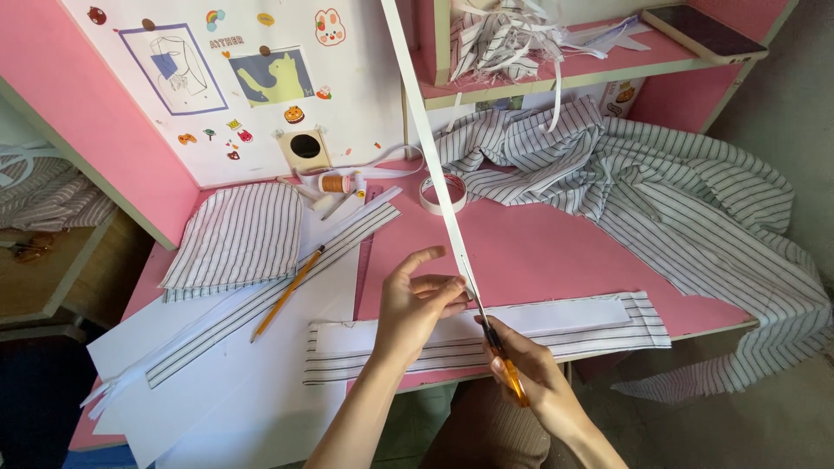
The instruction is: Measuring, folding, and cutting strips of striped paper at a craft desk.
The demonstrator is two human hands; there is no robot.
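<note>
left hand (pixel 415 300) fingers pinched, right hand (pixel 532 369) fisted

Colourful stickers (pixel 215 19) and two taped drawings (pixel 173 69) dot my white wall board; a dark phone screen (pixel 704 33) lies at the shelf's right end.

Two bare forearms, no sleeves showing up to the frame edge. Left hand (pixel 417 300) and right hand (pixel 534 369) without gloves, rings, watch or bracelets. Nails short, unpainted as far as visible. Below the arms, lap in brown ribbed fabric.
</note>
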